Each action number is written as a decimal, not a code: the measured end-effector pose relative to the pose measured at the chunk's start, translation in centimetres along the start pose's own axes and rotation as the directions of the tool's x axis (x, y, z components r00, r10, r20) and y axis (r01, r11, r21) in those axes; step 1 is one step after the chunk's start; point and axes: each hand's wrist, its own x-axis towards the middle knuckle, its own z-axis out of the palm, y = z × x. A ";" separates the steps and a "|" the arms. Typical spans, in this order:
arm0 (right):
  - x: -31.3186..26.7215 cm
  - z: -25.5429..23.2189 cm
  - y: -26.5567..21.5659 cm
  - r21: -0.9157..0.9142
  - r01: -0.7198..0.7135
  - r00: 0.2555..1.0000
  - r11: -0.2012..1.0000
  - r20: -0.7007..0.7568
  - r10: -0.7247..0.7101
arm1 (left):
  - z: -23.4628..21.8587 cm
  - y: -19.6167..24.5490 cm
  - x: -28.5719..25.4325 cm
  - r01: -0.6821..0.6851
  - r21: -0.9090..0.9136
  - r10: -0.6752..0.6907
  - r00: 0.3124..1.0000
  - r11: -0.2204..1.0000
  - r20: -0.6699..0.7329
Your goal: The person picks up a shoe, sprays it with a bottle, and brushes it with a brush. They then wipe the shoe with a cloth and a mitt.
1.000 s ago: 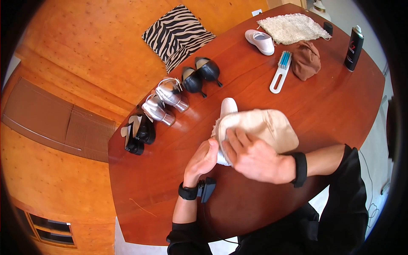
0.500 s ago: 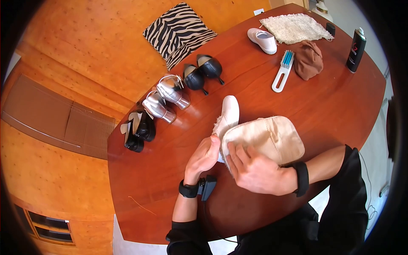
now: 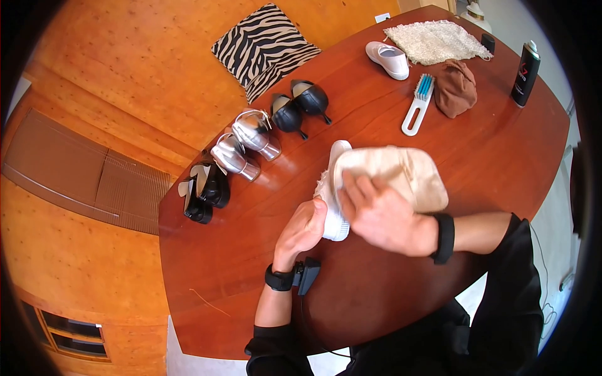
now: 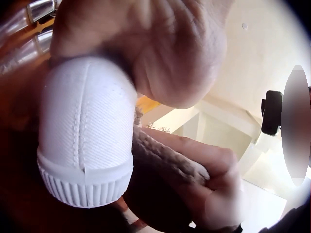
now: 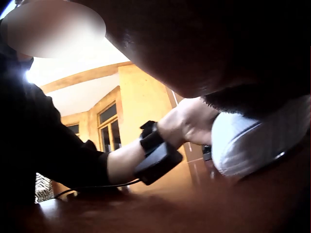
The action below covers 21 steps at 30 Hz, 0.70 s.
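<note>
A white canvas shoe (image 3: 337,227) points away from me, and my left hand (image 3: 302,227) grips it along its left side near the heel. Its stitched heel and ribbed rubber sole fill the left wrist view. My right hand (image 3: 387,219) holds a beige satiny cloth pad (image 3: 421,170), fingers bent over its left part. The pad lies against the shoe's right side and hides much of its upper. In the left wrist view, the pad's fuzzy edge (image 4: 167,158) shows between the right hand's fingers, beside the shoe.
Another white shoe (image 3: 390,61), a blue-bristled brush (image 3: 412,119), a brown cloth (image 3: 456,91), a cream knitted cloth (image 3: 439,41) and a black spray can (image 3: 525,75) stand or lie at the far right. Silver heels (image 3: 253,135) and black shoes (image 3: 291,116) line the left edge.
The right hand and the pad have gone down toward me and then back up along the shoe, uncovering its heel and covering more near the toe. The left hand keeps its grip.
</note>
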 end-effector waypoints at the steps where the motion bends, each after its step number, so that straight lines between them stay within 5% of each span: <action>1: 0.4 0.6 0.7 0.002 -0.055 0.998 0.998 0.024 0.055 | 0.1 0.3 0.0 0.003 0.009 -0.003 1.000 1.000 -0.002; 7: 0.9 1.8 3.4 -0.065 -0.101 0.992 0.993 -0.087 0.095 | 0.1 1.4 0.1 0.003 0.113 -0.007 0.999 0.994 0.034; 10: 0.6 0.7 2.2 -0.064 -0.083 0.996 0.994 -0.047 0.080 | 0.2 1.2 0.1 0.007 0.144 -0.013 0.999 0.990 0.047; 12: 0.4 -0.5 1.2 0.054 -0.046 0.988 0.997 0.150 0.038 | 0.2 1.2 0.2 0.000 0.121 -0.006 0.999 0.993 0.047; 20: 0.5 -0.4 1.3 0.117 -0.066 0.988 0.991 0.147 0.048 | 0.3 1.7 0.2 -0.070 0.131 0.062 0.996 0.989 0.068; 21: 0.6 0.4 1.8 0.079 -0.079 0.996 0.994 0.043 0.076 | 0.4 1.8 0.2 -0.070 0.131 0.062 0.996 0.989 0.067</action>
